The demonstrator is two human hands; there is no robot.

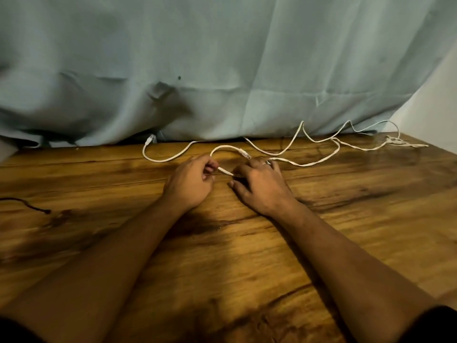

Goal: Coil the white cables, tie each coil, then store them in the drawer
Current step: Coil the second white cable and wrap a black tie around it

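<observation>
A long white cable (309,163) snakes loose across the far part of the wooden table (222,256), with a plug end (150,139) near the curtain and another plug (245,154) just behind my hands. My left hand (191,180) pinches a short stretch of the cable between curled fingers and thumb. My right hand (259,180) lies over the cable close beside it, fingers spread low on the table, and the cable's short span (225,171) runs between the two hands. A tangle of thin white cable (395,142) lies at the far right.
A pale blue curtain (222,70) hangs along the table's far edge. A thin dark cord (32,206) lies at the left. A white wall (435,107) stands at the right, beyond the table's right edge. No drawer is in view.
</observation>
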